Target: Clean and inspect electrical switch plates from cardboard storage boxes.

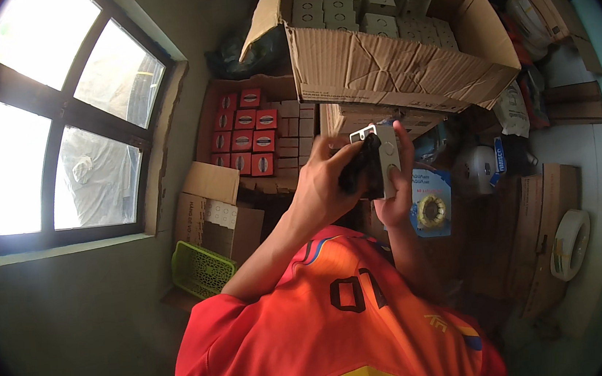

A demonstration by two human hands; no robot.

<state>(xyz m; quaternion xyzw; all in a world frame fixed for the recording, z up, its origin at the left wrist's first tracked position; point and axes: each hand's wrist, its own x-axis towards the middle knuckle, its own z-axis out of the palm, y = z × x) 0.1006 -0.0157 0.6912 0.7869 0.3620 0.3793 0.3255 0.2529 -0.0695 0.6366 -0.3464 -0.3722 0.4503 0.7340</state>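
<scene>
Left hand [322,178]: fingers curled around a black part [362,170], gripping it against the face of a small grey box [384,158]. Right hand [398,192]: fingers wrapped behind and over the grey box, thumb side up, holding it upright; whether the black part is seated in the box or only pressed to it cannot be told. The grey box sits in both hands, raised in front of the chest, and serves as landmark for what follows. Just above it: a large open carton [390,61] with creased front wall, filled with rows of pale small boxes [362,5]. Left of it: a second carton [209,117] packed with red boxes [247,131] and brown ones. Lower left: a smaller carton [212,212] with raised flap, and beside that a green basket [199,268]. Just right of the grey box, touching the right hand's outline: a blue card [436,199] bearing a yellow tape roll. Far right and lower: a white tape roll [569,244] on flat cardboard sheets. Far left: a dark-framed window [60,132]. Below: an orange shirt [330,324] with yellow trim.
</scene>
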